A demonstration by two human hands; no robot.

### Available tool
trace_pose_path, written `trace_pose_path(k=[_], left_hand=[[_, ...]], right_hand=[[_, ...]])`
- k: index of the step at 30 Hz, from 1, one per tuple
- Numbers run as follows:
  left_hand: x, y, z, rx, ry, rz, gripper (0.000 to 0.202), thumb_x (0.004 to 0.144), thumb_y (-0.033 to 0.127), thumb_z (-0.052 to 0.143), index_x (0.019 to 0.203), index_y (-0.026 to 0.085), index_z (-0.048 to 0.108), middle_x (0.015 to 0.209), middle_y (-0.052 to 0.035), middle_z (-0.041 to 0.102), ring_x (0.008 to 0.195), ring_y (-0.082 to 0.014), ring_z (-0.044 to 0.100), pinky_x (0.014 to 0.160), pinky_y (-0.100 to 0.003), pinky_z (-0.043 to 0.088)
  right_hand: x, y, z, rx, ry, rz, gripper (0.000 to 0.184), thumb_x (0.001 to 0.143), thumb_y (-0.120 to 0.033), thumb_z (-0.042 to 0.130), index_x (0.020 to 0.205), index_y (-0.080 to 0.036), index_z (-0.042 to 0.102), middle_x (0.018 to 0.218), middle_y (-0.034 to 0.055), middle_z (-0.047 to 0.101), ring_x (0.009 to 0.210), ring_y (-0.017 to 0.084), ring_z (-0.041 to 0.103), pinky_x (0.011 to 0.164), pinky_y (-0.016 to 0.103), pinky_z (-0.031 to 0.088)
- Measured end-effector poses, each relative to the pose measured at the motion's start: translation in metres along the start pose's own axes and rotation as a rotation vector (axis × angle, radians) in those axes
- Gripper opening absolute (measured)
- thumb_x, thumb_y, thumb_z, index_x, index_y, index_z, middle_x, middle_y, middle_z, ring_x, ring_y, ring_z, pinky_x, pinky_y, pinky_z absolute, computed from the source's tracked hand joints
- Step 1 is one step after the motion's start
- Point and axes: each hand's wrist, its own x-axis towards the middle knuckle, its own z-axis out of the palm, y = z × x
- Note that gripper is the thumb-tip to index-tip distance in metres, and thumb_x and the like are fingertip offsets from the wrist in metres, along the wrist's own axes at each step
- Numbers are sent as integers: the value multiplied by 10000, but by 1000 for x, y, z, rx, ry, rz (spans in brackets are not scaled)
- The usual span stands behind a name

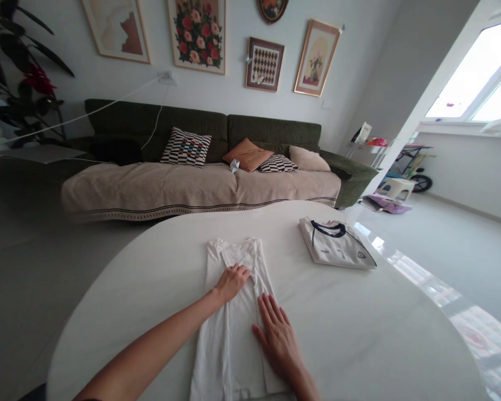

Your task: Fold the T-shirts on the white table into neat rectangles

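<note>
A white garment [227, 328], folded into a long narrow strip, lies on the white round table [359, 334] in front of me. My left hand [232, 281] rests on its upper middle with the fingers curled down against the cloth. My right hand [278, 334] lies flat and open on the strip's right edge, fingers stretched forward. A folded white shirt with dark collar trim [336, 250] sits apart on the table to the right.
Beyond the table stands a dark green sofa [192, 167] with a beige throw and several cushions. Framed pictures hang on the wall above. A plant [20, 83] is at far left. A bright window and floor clutter are at right.
</note>
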Motion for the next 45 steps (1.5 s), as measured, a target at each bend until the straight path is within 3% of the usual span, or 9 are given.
trace_pose_path(k=[10,13,16,21,26,30,35,39,45], left_hand=[[12,-8,-16,-40,56,-6,227,840,185,406,783,161,624,691,-47,636,696,-171,586,813,-347,390],[19,-9,-18,-61,119,-59,308,872,252,337,965,166,618,921,-104,645,904,-217,567,881,-391,350],[26,-8,-3,-148,89,-134,400,862,326,366,1248,261,448,1331,-91,416,1227,-284,331,955,-460,277],[27,-7,30,-233,-35,-257,477,835,502,364,1301,409,322,1428,4,267,1309,-323,142,994,-563,131],[23,-6,33,-218,-14,-246,501,840,509,344,1325,407,267,1438,4,242,1314,-309,131,1008,-551,120],[25,-5,22,-226,-60,-261,502,843,502,343,1327,390,275,1443,-1,227,1319,-311,114,1012,-554,110],[30,19,-4,-201,-122,-363,518,828,466,400,1315,296,355,1431,-79,250,1317,-336,101,1004,-591,46],[-18,67,-24,-256,57,-436,604,844,472,363,1368,198,244,1438,-136,203,1325,-307,90,1011,-554,161],[-169,113,-26,-332,143,-254,645,863,366,373,1400,224,44,1448,-78,178,1315,-220,193,1030,-425,270]], right_hand=[[-1,-1,-3,1,5,17,579,880,-479,264,1386,-218,162,1439,-8,136,1329,177,104,1059,380,210],[-1,-1,-2,0,6,17,577,880,-480,262,1385,-218,169,1439,-6,138,1328,178,105,1058,386,211],[-1,-1,-4,-1,6,11,579,881,-481,262,1386,-217,161,1439,-4,133,1328,180,101,1058,387,214],[-3,-4,-7,-12,8,-12,589,879,-484,268,1385,-217,128,1434,19,126,1322,202,111,1043,412,242],[-46,7,22,-49,9,-90,688,824,-548,354,1373,-210,112,1403,55,198,1282,277,229,973,456,343],[-96,13,49,-104,124,-53,545,866,-296,343,1355,-330,105,1362,-22,311,1223,217,363,929,349,406],[-113,-3,37,-124,4,21,751,694,-179,458,1373,-261,146,1414,-29,186,1295,233,213,1002,379,322],[-111,-15,20,-140,-75,50,814,615,-96,401,1384,-204,156,1433,-15,116,1320,207,126,1040,400,243],[-114,-16,21,-161,-32,45,792,614,-39,323,1380,-199,194,1436,-17,161,1325,167,117,1043,389,231]])
